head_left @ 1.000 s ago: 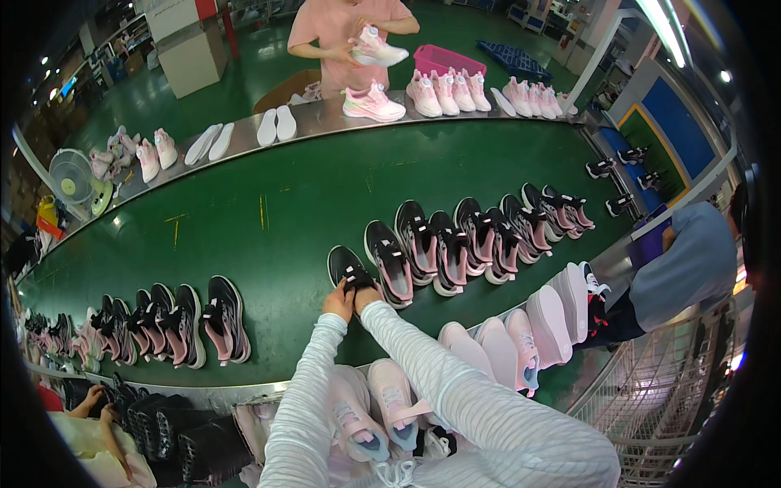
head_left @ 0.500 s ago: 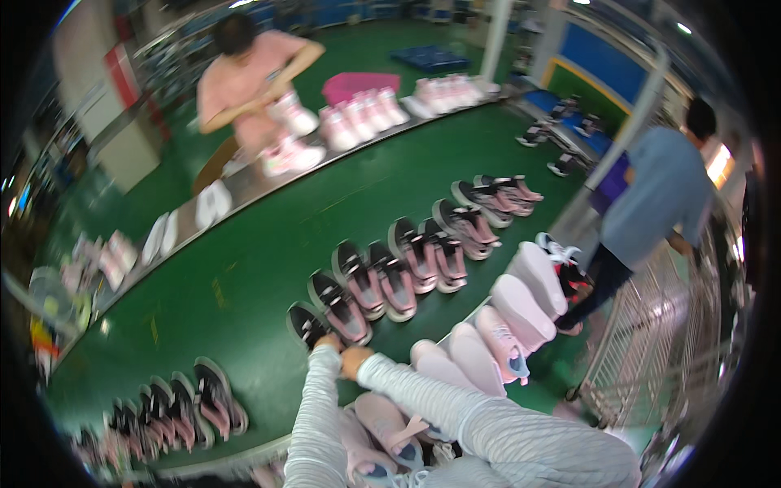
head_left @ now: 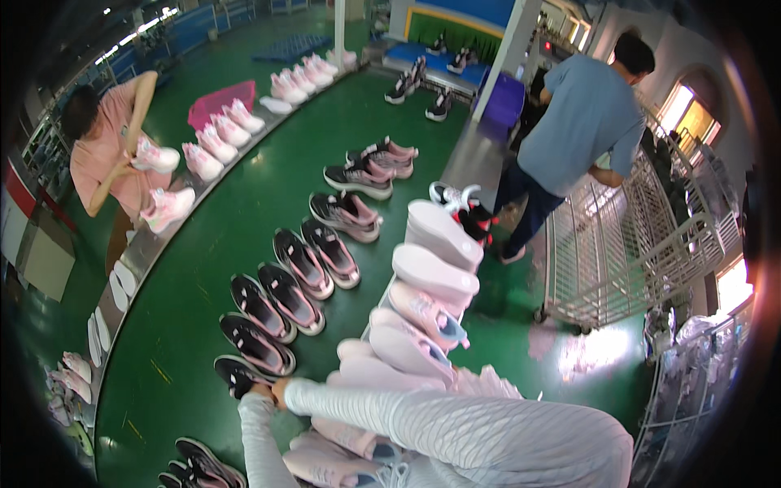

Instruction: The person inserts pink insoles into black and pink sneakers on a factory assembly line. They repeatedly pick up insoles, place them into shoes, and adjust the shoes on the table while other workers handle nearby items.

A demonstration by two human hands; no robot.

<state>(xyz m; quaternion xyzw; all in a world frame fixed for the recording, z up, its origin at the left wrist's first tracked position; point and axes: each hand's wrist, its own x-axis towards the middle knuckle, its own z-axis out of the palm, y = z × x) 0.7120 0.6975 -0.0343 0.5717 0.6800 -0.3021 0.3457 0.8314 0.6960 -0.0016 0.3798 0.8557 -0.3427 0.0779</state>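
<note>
My left hand (head_left: pixel 261 391) is at the heel end of a black sneaker (head_left: pixel 234 372) with pink lining, the nearest in a row on the green surface (head_left: pixel 195 285). Its fingers curl onto the shoe's rear edge and are partly hidden. Right beside it, my right hand (head_left: pixel 281 392) is closed at the same heel, its fingertips out of sight. Just beyond stands another black-and-pink sneaker (head_left: pixel 257 343), with several more in pairs farther along. Pale pink sneakers (head_left: pixel 338 470) lie by my forearms, on the near side.
White-soled shoes (head_left: pixel 435 272) line the near edge, soles showing. A wire cart (head_left: pixel 606 252) stands at right beside a person in blue (head_left: pixel 582 122). Across the green surface, a person in pink (head_left: pixel 106 154) holds a pink-and-white sneaker (head_left: pixel 154 154). More black sneakers (head_left: pixel 203 464) stand at lower left.
The view has swung right, so the shoe row sits farther left and more of the cart shows. Both hands stay at the same sneaker, the right now closer to its heel.
</note>
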